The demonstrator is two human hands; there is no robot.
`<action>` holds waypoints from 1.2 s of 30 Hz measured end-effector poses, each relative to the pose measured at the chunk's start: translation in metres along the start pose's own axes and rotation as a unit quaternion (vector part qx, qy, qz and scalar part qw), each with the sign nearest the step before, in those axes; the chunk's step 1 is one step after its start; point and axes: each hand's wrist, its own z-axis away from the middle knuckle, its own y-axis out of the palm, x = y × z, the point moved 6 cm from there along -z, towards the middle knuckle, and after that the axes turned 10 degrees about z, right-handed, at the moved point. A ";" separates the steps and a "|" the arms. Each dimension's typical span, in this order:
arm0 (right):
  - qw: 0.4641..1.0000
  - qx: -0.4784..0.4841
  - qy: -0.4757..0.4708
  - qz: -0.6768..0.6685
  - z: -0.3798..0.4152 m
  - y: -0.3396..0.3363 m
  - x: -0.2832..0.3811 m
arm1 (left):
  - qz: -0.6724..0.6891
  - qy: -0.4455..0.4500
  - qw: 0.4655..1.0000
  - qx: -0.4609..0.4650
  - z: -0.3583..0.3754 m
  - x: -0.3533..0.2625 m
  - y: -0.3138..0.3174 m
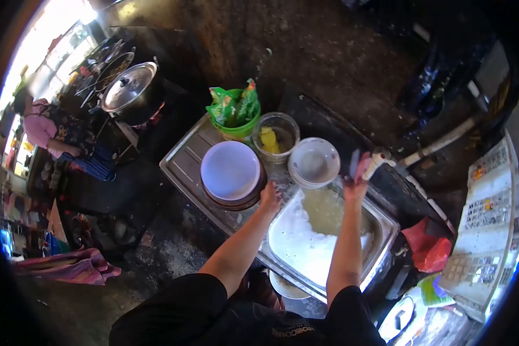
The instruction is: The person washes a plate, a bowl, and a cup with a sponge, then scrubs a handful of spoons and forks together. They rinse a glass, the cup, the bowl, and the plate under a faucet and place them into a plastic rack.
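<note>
My left hand [270,196] is at the right edge of a stack of pale plates [230,170], fingers slightly apart and nothing seen in them. The plates rest on a darker round base on the sink's ribbed drainboard [185,154]. My right hand [356,176] is raised at the far side of the sink basin [384,226], right beside a white tap [376,164]. Its fingers are smeared by motion, and I cannot tell whether they grip anything. White suds [300,245] cover much of the cloudy water. A white bowl [315,162] stands behind the basin, between my hands.
A clear tub [277,136] with something yellow inside and a green container [234,127] with green packets line the back. On the right are a red plastic bag [428,245] and a pale rack [483,213]. A person [63,135] stands far left near a large lidded pot [131,86].
</note>
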 end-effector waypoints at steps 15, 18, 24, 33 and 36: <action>0.998 0.025 0.056 0.007 -0.004 -0.034 -0.009 | 0.162 0.114 0.975 -0.102 0.008 -0.019 -0.019; 0.998 -0.008 0.063 -0.008 -0.004 -0.037 -0.007 | 0.111 0.150 0.976 -0.111 0.000 -0.027 -0.024; 0.997 -0.021 0.069 -0.006 0.003 -0.033 -0.002 | -0.006 0.119 0.988 0.094 0.066 -0.090 0.083; 0.996 0.024 0.076 0.048 0.020 -0.006 -0.025 | -0.336 -0.015 0.938 0.087 0.048 -0.154 0.065; 0.998 0.032 0.061 -0.004 0.010 -0.024 -0.040 | -0.186 0.112 0.975 0.050 0.046 -0.218 0.045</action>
